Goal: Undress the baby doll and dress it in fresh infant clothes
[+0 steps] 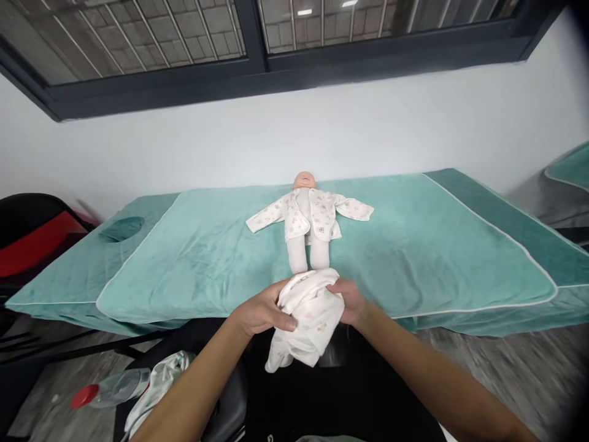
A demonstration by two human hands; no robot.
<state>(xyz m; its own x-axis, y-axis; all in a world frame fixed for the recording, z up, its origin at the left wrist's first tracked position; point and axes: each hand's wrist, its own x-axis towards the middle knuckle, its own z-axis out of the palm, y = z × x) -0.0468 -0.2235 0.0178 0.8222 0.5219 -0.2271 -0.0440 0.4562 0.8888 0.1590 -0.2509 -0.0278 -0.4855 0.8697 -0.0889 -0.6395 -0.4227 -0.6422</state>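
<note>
Between my hands is a bunched white baby garment [313, 319] with small printed figures, probably trousers, though its folds hide the shape. My left hand [267, 310] grips its left side, thumb lying across the front. My right hand [350, 301] pinches the upper right edge. Just beyond the cloth lies a baby doll [297, 255] on its back, its white legs pointing at me. It wears a white printed jacket [324, 215], open at the front, sleeves spread to both sides. The feet are close to the garment's top edge.
The doll rests on a teal-covered massage bed [207, 258] with a face hole at the left end. A white wall [276, 135] and a barred window stand behind. At lower left are a red-capped clear bottle [117, 388] and a white cloth [161, 383]. A black and red chair [37, 239] is far left.
</note>
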